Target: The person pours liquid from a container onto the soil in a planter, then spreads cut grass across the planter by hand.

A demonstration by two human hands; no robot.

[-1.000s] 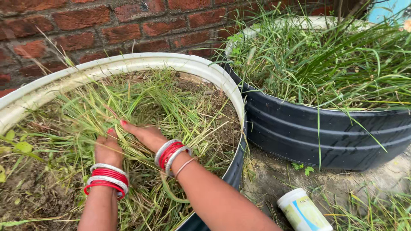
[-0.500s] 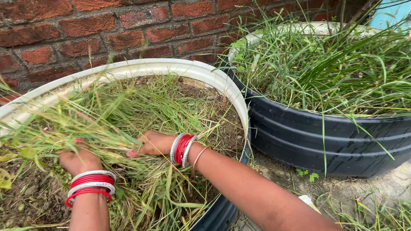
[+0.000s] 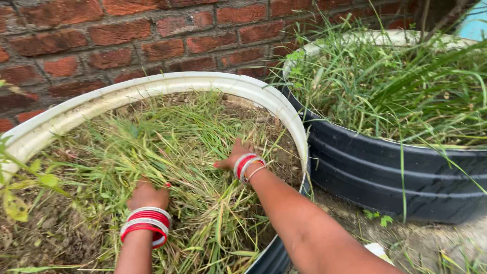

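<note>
Both hands, left hand (image 3: 147,195) and right hand (image 3: 234,155), clenched in grass (image 3: 167,147); risk: blades snapping, roots remaining in tyre planter (image 3: 152,83).

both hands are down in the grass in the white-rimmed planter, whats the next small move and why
Probably close the right hand on the grass beneath it and pull it toward the left hand. Both hands are buried among loose, flattened blades inside the planter, and the clump lies between them, so drawing it together looks like the simplest way to get a firm hold.
</note>
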